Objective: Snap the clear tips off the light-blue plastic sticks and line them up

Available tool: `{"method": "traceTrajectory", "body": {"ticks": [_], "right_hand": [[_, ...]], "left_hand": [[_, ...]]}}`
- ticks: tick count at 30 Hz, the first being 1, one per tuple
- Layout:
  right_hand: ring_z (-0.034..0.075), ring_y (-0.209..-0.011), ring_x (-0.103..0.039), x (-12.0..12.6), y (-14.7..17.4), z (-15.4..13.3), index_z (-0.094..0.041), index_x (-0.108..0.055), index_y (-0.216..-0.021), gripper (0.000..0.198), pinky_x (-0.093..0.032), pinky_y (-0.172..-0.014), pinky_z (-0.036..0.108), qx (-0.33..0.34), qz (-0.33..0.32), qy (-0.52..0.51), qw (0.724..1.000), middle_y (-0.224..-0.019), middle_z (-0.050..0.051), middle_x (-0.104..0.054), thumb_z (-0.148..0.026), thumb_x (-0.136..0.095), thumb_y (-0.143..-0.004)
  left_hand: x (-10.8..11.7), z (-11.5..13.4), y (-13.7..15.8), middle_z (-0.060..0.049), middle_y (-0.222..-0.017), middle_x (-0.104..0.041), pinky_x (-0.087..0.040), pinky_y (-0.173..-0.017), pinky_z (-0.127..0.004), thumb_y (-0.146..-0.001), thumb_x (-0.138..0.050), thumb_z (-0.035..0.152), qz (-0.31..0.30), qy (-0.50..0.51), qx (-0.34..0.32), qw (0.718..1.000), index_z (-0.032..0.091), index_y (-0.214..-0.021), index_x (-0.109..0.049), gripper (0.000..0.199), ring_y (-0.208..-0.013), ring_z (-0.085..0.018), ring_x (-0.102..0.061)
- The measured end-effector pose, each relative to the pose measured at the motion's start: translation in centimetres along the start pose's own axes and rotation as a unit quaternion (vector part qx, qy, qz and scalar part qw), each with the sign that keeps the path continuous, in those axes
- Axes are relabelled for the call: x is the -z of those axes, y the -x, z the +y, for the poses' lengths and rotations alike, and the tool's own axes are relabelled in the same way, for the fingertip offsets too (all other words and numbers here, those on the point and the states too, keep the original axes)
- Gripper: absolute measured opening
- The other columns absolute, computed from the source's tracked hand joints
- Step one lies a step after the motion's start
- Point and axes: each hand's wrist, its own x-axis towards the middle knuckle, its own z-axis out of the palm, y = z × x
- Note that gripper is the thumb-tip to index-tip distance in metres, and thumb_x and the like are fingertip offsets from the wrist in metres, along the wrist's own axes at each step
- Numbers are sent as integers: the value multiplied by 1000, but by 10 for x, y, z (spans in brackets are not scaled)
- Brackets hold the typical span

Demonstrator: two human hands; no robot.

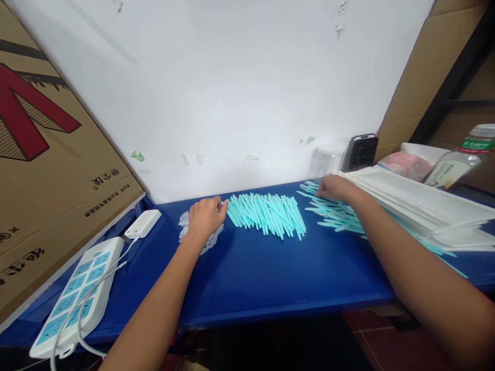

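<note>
My left hand is over a small pile of clear plastic pieces on the blue table. Its fingers curl downward, and their tips are hidden behind the hand. Just right of it lies a wide row of thin turquoise sticks with tapered ends, side by side. Farther right, my right hand reaches into a looser heap of the same sticks. Thumb and fingers pinch together at a stick on the heap's far side. My right forearm covers part of this heap.
A white power strip with cables and a small white box stand left, beside a large carton. White flat sheets, a clear cup, a black device and a bottle stand right. A white wall closes the back.
</note>
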Motion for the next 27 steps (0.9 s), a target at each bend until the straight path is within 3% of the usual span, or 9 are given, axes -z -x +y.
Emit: {"method": "traceTrajectory", "body": {"ticks": [6, 16, 27], "right_hand": [[23, -74, -66, 1, 2, -5, -15, -75, -78, 26, -39, -62, 32, 26, -13, 12, 1000, -84, 13, -76, -35, -65, -92], [26, -81, -67, -6, -2, -5, -8, -73, -98, 24, -39, -67, 33, 27, 5, 47, 999, -99, 22, -74, -30, -64, -92], [22, -69, -60, 3, 1, -5, -14, -70, -80, 26, -35, -64, 32, 67, 12, 9, 998, -81, 13, -71, -34, -58, -93]], "left_hand": [[-2, 2, 1, -10, -77, -72, -34, -64, -33, -102, -39, 58, 14, 14, -5, 1000, 22, -85, -71, 50, -73, -29, -67], [-4, 4, 2, -8, -69, -69, -24, -58, -32, -102, -42, 56, 27, 26, -24, 999, 22, -78, -68, 49, -67, -26, -64], [-9, 6, 2, -4, -62, -63, -24, -58, -31, -100, -47, 52, 43, 92, -33, 994, 22, -72, -64, 44, -62, -23, -59]]}}
